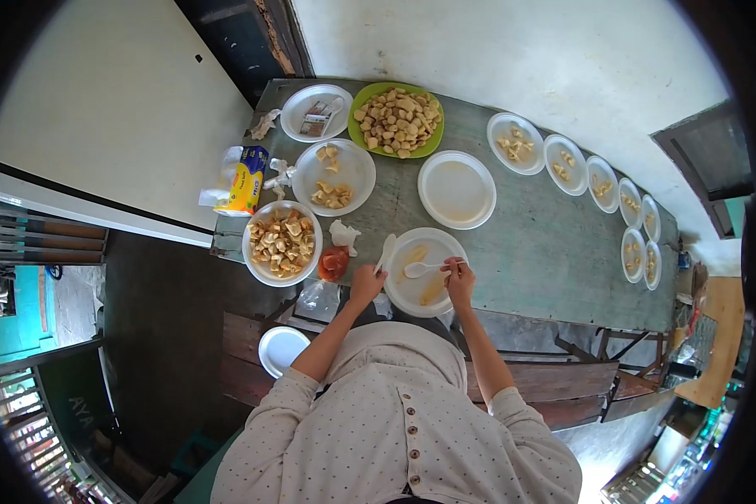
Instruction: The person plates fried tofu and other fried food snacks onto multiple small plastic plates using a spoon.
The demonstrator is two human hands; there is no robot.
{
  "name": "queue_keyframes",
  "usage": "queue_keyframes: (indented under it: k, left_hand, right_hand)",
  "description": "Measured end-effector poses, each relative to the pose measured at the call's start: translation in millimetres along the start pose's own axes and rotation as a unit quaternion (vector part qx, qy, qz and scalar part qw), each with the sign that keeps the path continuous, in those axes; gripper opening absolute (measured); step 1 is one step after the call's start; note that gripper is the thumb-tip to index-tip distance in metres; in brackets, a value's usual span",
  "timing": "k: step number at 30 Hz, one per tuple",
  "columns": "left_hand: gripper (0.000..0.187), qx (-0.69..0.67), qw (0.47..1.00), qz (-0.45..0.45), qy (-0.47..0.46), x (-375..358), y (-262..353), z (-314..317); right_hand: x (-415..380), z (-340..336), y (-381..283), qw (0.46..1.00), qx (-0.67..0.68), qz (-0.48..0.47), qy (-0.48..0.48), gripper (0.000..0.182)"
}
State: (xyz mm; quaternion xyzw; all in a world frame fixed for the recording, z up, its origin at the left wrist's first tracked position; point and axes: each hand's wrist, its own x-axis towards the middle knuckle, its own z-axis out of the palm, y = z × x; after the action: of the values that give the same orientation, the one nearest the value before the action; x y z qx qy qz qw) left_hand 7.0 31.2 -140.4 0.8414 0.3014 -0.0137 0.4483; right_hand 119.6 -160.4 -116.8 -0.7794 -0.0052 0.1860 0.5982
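Observation:
My right hand (pixel 459 282) is closed on the handle of a white plastic spoon (pixel 417 270), whose bowl is over a white plate (pixel 401 300) at the table's front edge. Yellowish smears of sauce (pixel 433 291) lie on that plate. At the plate's left rim my left hand (pixel 367 284) grips a second white plastic utensil (pixel 387 250), which points up and away from me. To the left of it are a red-orange bag (pixel 333 263), a crumpled tissue (pixel 343 236) and a white bowl (pixel 249 244) heaped with browned pieces (pixel 284 242).
A green plate (pixel 354 133) of pale chunks, a plate with some pieces (pixel 364 181), a bare white plate (pixel 457 191) and a tissue pack (pixel 248 181) stand farther back. Several small served plates (pixel 515 168) line the right side. Another plate (pixel 281 349) rests on the bench.

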Motion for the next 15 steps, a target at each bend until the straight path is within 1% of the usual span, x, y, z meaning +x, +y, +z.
queue_keyframes:
  k: [2, 3, 5, 6, 8, 9, 11, 12, 14, 15]
  left_hand:
    - [0.025, -0.002, 1.000, -0.003, 0.018, -5, 6, -3]
    - [0.025, -0.001, 1.000, -0.006, 0.022, -7, 9, -4]
    - [0.024, 0.010, 0.999, -0.020, 0.027, -8, 11, -2]
    - [0.024, 0.011, 0.999, -0.022, 0.029, -9, 12, -2]
    - [0.024, 0.007, 0.998, -0.023, 0.053, -9, 11, 3]
    - [0.024, 0.007, 0.998, -0.024, 0.054, -9, 10, 4]
    - [0.024, 0.014, 0.998, -0.022, 0.065, -11, 9, 5]
    - [0.024, 0.014, 0.997, -0.025, 0.068, -11, 9, 7]
    - [0.024, 0.006, 0.996, -0.034, 0.081, -12, 9, 9]
    - [0.024, 0.006, 0.996, -0.037, 0.084, -13, 9, 9]
  right_hand:
    - [2, 0, -7, 0.994, -0.053, -0.090, 0.029, 0.021]
    - [4, -1, -11, 0.994, -0.052, -0.091, 0.025, 0.021]
    - [6, -3, -21, 0.987, -0.081, -0.136, 0.040, 0.021]
    - [7, -3, -26, 0.987, -0.081, -0.136, 0.037, 0.021]
    - [9, -6, -33, 0.995, -0.043, -0.085, -0.019, 0.021]
    - [11, -8, -29, 0.995, -0.043, -0.086, -0.021, 0.021]
    - [16, -8, -22, 0.977, -0.115, -0.152, -0.100, 0.020]
    - [19, -11, -19, 0.976, -0.115, -0.153, -0.104, 0.020]
    - [25, -14, -25, 0.977, -0.113, -0.181, 0.005, 0.021]
    - [26, -14, -28, 0.977, -0.112, -0.182, 0.000, 0.021]
